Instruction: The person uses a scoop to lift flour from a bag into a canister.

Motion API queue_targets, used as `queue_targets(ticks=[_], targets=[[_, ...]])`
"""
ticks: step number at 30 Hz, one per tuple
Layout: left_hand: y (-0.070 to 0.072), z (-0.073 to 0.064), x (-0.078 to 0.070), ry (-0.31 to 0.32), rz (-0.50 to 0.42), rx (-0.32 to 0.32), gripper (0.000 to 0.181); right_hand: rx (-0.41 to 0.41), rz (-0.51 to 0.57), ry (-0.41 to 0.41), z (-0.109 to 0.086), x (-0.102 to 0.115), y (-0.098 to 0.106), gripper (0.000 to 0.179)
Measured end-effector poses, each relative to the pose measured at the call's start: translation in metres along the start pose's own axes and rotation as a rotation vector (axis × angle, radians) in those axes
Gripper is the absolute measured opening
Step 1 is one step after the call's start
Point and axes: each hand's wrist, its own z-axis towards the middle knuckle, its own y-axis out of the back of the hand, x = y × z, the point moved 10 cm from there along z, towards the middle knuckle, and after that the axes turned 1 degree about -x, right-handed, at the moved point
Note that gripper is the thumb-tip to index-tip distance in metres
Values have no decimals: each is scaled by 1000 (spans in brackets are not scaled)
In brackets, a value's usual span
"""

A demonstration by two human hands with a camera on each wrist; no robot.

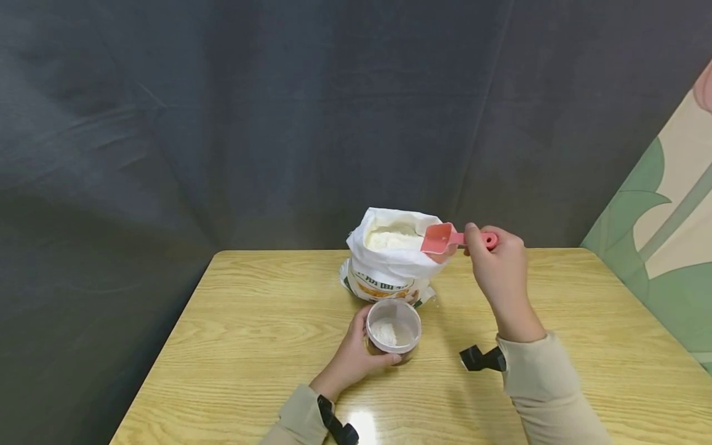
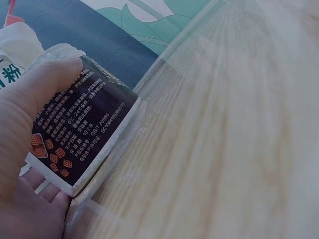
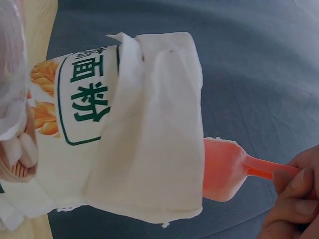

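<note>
My right hand [image 1: 497, 266] grips the handle of a pink scoop [image 1: 439, 240], whose bowl lies over the right rim of an open flour bag [image 1: 389, 272]. White flour [image 1: 392, 240] shows inside the bag, its top folded down. In the right wrist view, the scoop [image 3: 224, 169] sticks out past the bag's folded edge, with white powder along its rim. Fingers and thumb of my left hand [image 1: 353, 352] curl round a clear-rimmed jar [image 1: 394, 327] in front of the bag. Some flour lies at the jar's bottom. Its dark printed label [image 2: 84, 124] faces the left wrist camera.
The wooden table [image 1: 267, 321] carries the bag and the jar. Behind it hangs a dark curtain [image 1: 334, 123]. On the right stands a panel [image 1: 667, 247] with a green leaf pattern. Black straps cross both sleeves.
</note>
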Motion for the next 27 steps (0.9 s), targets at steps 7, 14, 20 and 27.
queue_targets(ticks=[7, 14, 20, 27], targets=[[1, 1, -2, -5, -2, -4, 102, 27, -73, 31, 5, 3, -8, 50], [0, -1, -1, -7, 1, 1, 103, 78, -101, 0, 9, 2, -20, 51], [0, 0, -2, -18, -3, -4, 103, 173, -95, -51, 11, 3, -35, 49], [-1, -2, -2, -2, -14, -4, 104, 274, -85, -104, 13, -1, -51, 47]])
